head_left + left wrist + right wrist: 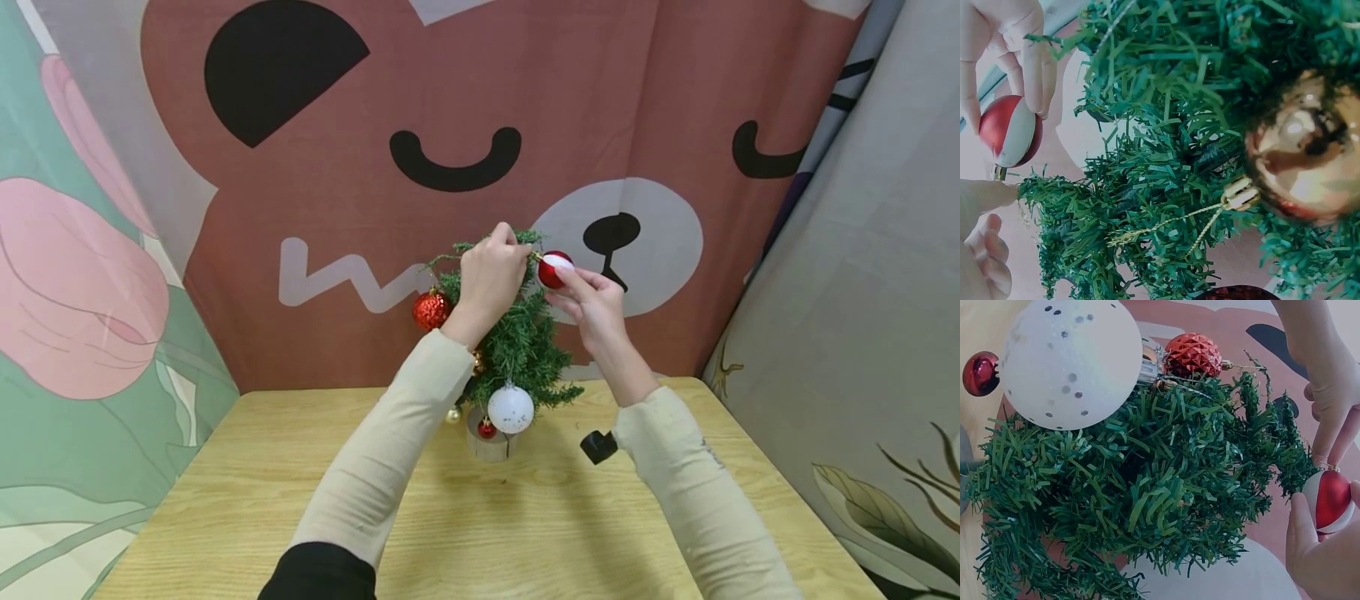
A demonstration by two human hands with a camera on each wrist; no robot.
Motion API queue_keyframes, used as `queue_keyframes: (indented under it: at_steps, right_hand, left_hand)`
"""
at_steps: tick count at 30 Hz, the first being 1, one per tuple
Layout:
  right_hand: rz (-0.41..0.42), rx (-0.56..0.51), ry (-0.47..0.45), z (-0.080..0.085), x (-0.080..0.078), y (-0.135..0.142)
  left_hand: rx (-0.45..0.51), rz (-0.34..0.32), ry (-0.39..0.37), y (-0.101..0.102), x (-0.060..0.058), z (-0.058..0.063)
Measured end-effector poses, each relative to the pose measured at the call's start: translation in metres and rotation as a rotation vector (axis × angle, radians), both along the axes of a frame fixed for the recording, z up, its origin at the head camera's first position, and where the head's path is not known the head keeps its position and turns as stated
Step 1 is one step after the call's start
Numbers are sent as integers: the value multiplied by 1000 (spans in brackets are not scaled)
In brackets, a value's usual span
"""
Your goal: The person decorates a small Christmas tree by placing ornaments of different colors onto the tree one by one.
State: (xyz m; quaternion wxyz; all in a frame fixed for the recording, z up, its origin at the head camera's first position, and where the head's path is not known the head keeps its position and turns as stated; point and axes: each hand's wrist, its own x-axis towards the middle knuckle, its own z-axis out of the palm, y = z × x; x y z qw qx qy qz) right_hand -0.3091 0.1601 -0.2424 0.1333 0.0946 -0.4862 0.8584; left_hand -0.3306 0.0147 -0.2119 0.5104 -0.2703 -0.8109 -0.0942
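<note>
A small green artificial Christmas tree (525, 346) stands on a wooden stump base (491, 451). My right hand (597, 312) holds a red-and-white striped bauble (553, 269) between thumb and fingers, beside the upper right of the tree. Close to its gold cap (1000, 172), the fingertips of my left hand (491, 275) pinch the bauble's gold string. A branch tip touches or nearly touches those fingertips in the right wrist view. The string itself is mostly hidden by the fingers.
Other baubles hang on the tree: a textured red one (431, 310), a speckled white one (511, 409), a shiny gold one (1310, 150) and a small red one (487, 428). Wooden table (480, 517) below; a patterned curtain (337, 208) behind. A black device (598, 447) sits at the right wrist.
</note>
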Motion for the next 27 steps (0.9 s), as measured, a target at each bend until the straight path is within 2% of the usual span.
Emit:
queue_keyframes:
  at_steps: [6, 11, 16, 27]
  right_hand:
    - [38, -4, -56, 2, -2, -1]
    - [64, -2, -88, 2, -2, 0]
    - [91, -30, -122, 0, -4, 1]
    - [92, -33, -122, 2, -7, 0]
  left_hand:
    - [-9, 8, -64, 0, -1, 3]
    - [-14, -18, -147, 0, -1, 7]
    - [-30, -45, -194, 0, -1, 12]
    - [-31, 8, -316, 1, -1, 25]
